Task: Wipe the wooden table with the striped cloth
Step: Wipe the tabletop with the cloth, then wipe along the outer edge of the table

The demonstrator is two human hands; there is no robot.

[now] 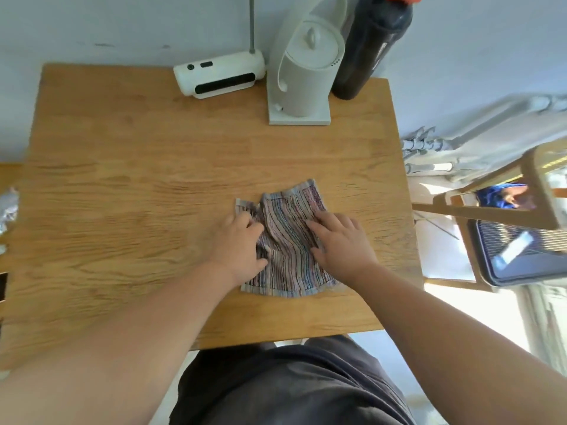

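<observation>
The left hand (pixel 237 243) gripped a bunched edge of the striped cloth (pixel 288 234) while the right hand (pixel 340 243) pressed flat beside it. Wiping appeared barely begun, with most of the tabletop (pixel 153 164) beyond both hands not yet covered.

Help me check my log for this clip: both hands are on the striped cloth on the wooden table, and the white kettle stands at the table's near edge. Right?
Not quite. The head view shows the white kettle at the far edge of the wooden table, by the wall. The left hand and right hand are on the striped cloth.
</observation>
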